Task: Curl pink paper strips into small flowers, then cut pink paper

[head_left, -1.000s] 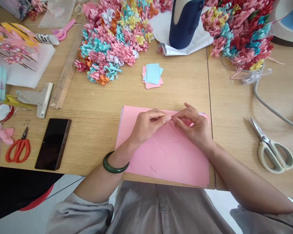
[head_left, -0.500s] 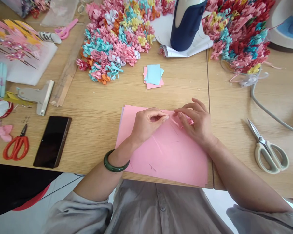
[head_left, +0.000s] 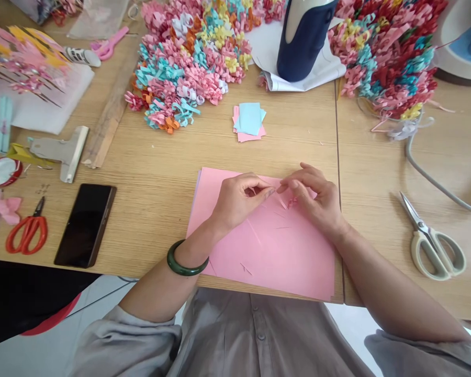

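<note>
My left hand (head_left: 239, 201) is closed in a pinch above the far part of a pink sheet stack (head_left: 267, 256), its thumb and forefinger at one end of a thin pink paper strip (head_left: 282, 201). Almost touching those fingertips, my right hand (head_left: 317, 196) has its fingers drawn together at the same strip; its exact grip is partly hidden. Beneath the right fingers shows a small curled pink paper piece (head_left: 292, 201). A few loose thin slivers (head_left: 246, 268) lie on the pink sheet.
Small blue and pink paper squares (head_left: 249, 119) lie beyond the sheets. Heaps of curled paper flowers (head_left: 192, 68) and a dark blue bottle (head_left: 304, 47) stand at the back. Cream-handled scissors (head_left: 434, 241) lie right; a phone (head_left: 85, 225) and red-handled scissors (head_left: 27, 233) lie left.
My right hand's fingertips have come closer to my left fingertips and bunched together. The curled pink piece now shows lower and further left under the right hand. The view has shifted slightly.
</note>
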Demonstrator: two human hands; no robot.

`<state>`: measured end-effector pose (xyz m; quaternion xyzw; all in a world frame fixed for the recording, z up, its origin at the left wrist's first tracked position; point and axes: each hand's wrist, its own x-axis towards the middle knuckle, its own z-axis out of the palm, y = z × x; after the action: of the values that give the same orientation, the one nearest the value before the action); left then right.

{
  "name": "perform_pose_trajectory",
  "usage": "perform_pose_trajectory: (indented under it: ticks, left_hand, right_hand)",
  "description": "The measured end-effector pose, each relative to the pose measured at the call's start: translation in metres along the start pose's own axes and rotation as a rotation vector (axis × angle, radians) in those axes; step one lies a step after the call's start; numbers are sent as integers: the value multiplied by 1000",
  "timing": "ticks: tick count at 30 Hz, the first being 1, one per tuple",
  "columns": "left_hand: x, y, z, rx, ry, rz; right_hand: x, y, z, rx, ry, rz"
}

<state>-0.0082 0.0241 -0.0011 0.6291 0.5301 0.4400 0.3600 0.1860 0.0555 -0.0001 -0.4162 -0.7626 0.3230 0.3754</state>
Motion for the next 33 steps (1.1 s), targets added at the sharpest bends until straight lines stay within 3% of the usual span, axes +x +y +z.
perform_pose_trajectory:
  ticks: [7, 15, 22, 33]
  left_hand:
    - [1, 3, -2, -136, -27, -135]
    - [4, 4, -8, -281, -75, -310]
    - [6, 6, -12, -241, -142, -265]
    - [3, 4, -5, -217, -111, -202]
  right_hand:
    - [-7, -7, 11, -16, -38, 43]
    - [-6, -7, 8, 6, -20, 47]
    - [-6, -7, 8, -13, -30, 22]
    - [-7, -7, 10, -14, -10, 27]
